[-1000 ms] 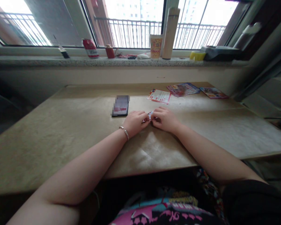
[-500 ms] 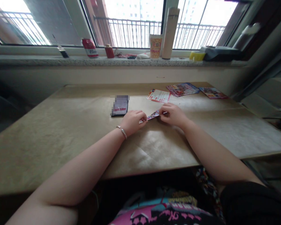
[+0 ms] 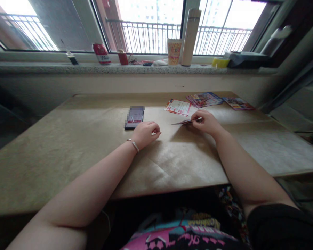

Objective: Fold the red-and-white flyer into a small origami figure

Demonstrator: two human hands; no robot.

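My right hand [image 3: 205, 122] pinches a thin printed card [image 3: 184, 122] at its right end. The card is seen almost edge-on, tilted just above the table, and its shadow falls below. To the left, my left hand [image 3: 146, 133] is near the table with its fingers loosely curled. A small gap shows between thumb and fingers, and nothing is visible in them. A phone [image 3: 135, 118] with a lit screen lies just beyond my left hand. Past the held card lies a white and orange printed card [image 3: 177, 107], flat on the table.
A pile of colourful cards [image 3: 205, 99] and another card stack [image 3: 238, 103] lie at the table's [image 3: 67, 146] back right. On the windowsill [image 3: 135, 68] stand a red can [image 3: 101, 53], a paper cup [image 3: 174, 52], a tall flask [image 3: 191, 38] and a yellow item [image 3: 220, 63].
My left hand has let go of the card's left end and moved slightly left. My right hand has carried the card right and turned it nearly edge-on.
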